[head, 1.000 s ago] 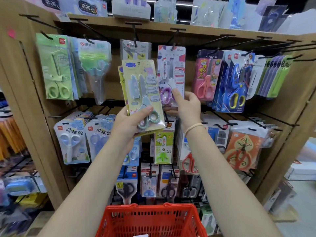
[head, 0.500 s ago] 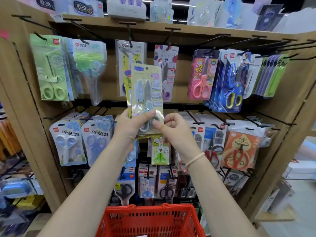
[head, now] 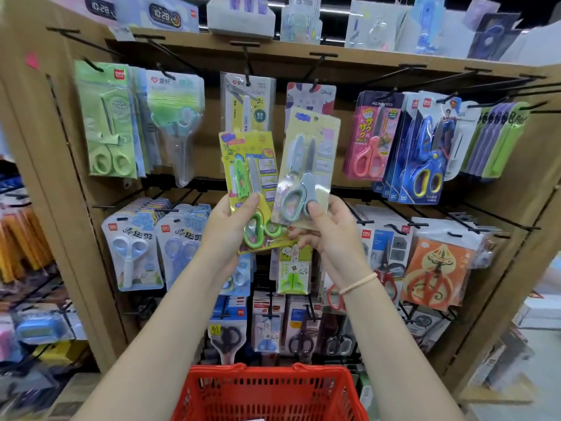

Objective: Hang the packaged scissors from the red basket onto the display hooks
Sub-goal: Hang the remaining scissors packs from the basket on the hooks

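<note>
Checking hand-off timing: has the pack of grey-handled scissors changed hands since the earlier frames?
Yes. The grey-handled scissors pack went from the left hand to the right hand, now overlapping the Disney pack on its hook.

Red basket (head: 270, 393), yellow pack (head: 252, 165), green-handled scissors (head: 258, 230)

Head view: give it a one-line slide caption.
Left hand and right hand each hold a scissors pack before the display hooks, above the red basket.
</note>
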`<state>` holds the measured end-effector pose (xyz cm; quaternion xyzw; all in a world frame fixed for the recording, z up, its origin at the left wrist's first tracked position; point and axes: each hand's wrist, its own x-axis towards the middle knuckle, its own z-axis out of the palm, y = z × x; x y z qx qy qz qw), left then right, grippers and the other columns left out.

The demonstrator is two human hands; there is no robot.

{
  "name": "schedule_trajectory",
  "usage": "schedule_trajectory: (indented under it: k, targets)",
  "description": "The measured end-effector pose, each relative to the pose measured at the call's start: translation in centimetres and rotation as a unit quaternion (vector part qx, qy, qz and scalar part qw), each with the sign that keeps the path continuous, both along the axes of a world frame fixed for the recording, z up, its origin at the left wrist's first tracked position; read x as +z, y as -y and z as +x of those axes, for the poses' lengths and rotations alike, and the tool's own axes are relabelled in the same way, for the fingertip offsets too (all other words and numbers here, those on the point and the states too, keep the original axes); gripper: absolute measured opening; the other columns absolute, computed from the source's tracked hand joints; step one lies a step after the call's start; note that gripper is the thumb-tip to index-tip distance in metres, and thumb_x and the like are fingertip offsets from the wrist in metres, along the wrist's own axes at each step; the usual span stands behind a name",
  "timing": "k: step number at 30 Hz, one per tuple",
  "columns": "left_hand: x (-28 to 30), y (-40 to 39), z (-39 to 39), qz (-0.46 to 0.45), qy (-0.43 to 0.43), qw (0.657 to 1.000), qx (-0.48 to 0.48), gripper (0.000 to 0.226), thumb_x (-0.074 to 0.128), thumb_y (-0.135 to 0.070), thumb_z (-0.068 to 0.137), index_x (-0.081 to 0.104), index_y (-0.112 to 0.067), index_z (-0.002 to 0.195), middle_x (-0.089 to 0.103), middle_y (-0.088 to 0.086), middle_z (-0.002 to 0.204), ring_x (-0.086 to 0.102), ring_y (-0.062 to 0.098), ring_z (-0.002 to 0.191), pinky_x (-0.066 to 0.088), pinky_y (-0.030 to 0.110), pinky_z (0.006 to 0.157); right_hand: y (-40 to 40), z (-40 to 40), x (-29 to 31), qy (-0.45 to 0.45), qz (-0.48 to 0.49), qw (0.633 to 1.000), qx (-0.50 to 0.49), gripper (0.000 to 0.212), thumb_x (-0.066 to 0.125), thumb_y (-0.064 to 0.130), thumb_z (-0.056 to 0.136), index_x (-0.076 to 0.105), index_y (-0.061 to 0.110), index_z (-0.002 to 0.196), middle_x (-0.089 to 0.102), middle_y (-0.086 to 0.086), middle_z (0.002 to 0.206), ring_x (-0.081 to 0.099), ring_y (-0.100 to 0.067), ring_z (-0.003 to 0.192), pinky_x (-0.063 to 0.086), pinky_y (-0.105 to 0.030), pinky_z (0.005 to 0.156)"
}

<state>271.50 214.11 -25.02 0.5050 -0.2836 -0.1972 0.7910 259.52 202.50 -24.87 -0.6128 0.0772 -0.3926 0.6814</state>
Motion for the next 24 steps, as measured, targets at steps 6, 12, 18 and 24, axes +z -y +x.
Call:
schedule_trajectory:
  k: [6,12,18,24]
  targets:
    - [0.0,-0.7,0.6,-0.017,-0.011,0.999,0.030,0.014,0.060,-0.023,0.103,0.067,-0.028,0.113,0.079,-0.005,0.103,0.075,0.019,0.098,0.061,0.040,0.082,1.3,1.3,3.0,0.022,-0.050,0.996,-0.077,0.004,0.051,0.011,0.105,0.053,0.013,0.107,0.069,-0.012,0.087,0.062,-0.020,0.052,0.047,-0.025,0.043]
    - [0.0,-0.8,0.6,-0.026,-0.007,0.999,0.039,0.014,0.060,-0.024,0.103,0.067,-0.030,0.113,0.079,-0.005,0.103,0.076,0.020,0.099,0.062,0.040,0.080,1.8,1.8,2.8,0.006,-0.068,0.992,-0.108,0.007,0.052,0.011,0.104,0.053,0.014,0.111,0.070,-0.009,0.088,0.060,-0.019,0.052,0.044,-0.024,0.041]
    - [0.0,-0.5,0.3,-0.027,-0.005,0.999,0.036,0.014,0.060,-0.024,0.103,0.067,-0.030,0.114,0.079,-0.006,0.104,0.076,0.019,0.099,0.061,0.040,0.081,1.7,1.4,3.0,0.019,-0.066,0.991,-0.113,0.008,0.052,0.010,0.104,0.054,0.016,0.109,0.070,-0.006,0.086,0.059,-0.019,0.051,0.042,-0.024,0.040]
    - [0.5,-0.6,-0.2,-0.030,0.004,0.999,0.037,0.017,0.060,-0.025,0.103,0.066,-0.029,0.119,0.078,-0.004,0.112,0.074,0.021,0.107,0.060,0.044,0.088,2.2,1.6,4.3,0.002,-0.083,0.989,-0.126,0.012,0.055,0.013,0.103,0.057,0.008,0.114,0.068,0.001,0.080,0.053,-0.019,0.049,0.039,-0.022,0.039]
